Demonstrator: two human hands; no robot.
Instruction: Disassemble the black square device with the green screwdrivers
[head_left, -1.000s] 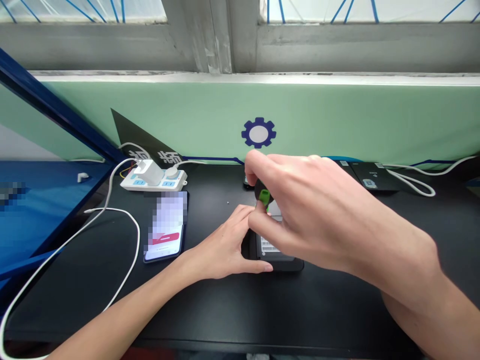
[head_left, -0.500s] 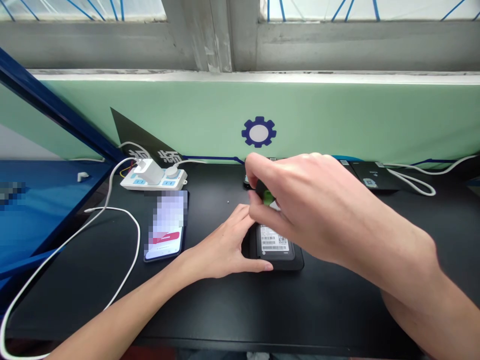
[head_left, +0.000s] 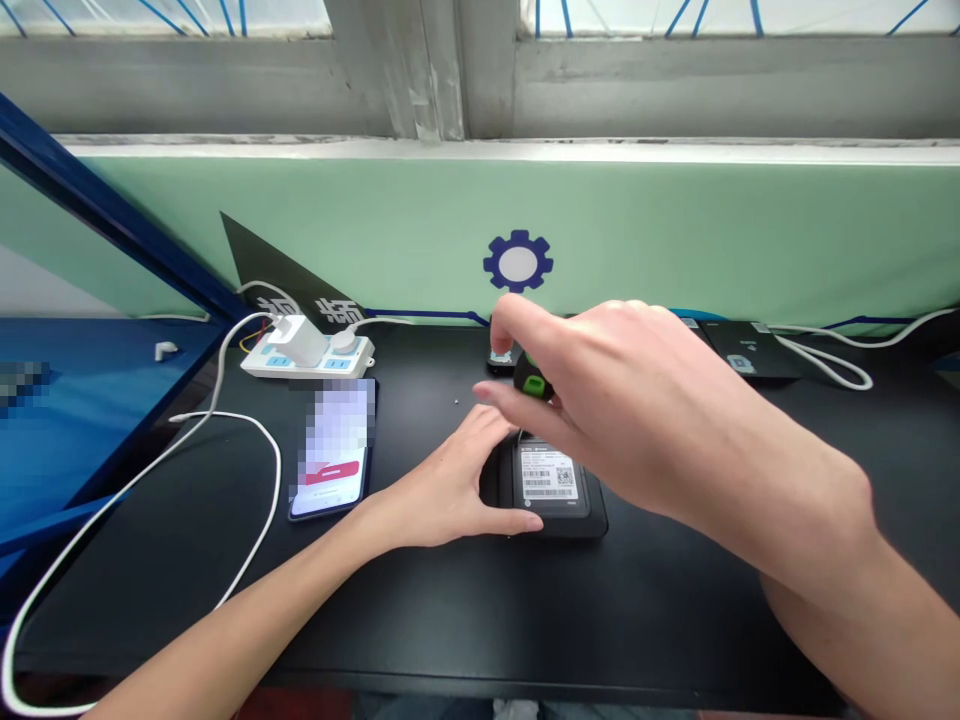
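A black hard drive (head_left: 551, 485) with a white label lies in a slightly larger black tray or case (head_left: 596, 522) on the dark table. My left hand (head_left: 469, 485) holds the left side of the case, its thumb along the near edge and its fingers at the far left corner. Above the drive's far end, my right hand (head_left: 592, 380) grips a black and green screwdriver handle (head_left: 534, 385). A thin shaft reaches down from it near my left fingertips; its tip is hidden. A tiny screw-like speck (head_left: 456, 402) lies left of the hands.
Left of my hands lies a phone (head_left: 330, 460) with a lit screen. Behind it sits a white power strip (head_left: 307, 358) with plugs; a white cable (head_left: 274, 470) loops down the left. Dark boxes (head_left: 746, 350) and another device (head_left: 501, 357) stand along the green panel.
My right hand's thumb and index finger have spread around the screwdriver handle, which shows more now. My left hand stays on the case.
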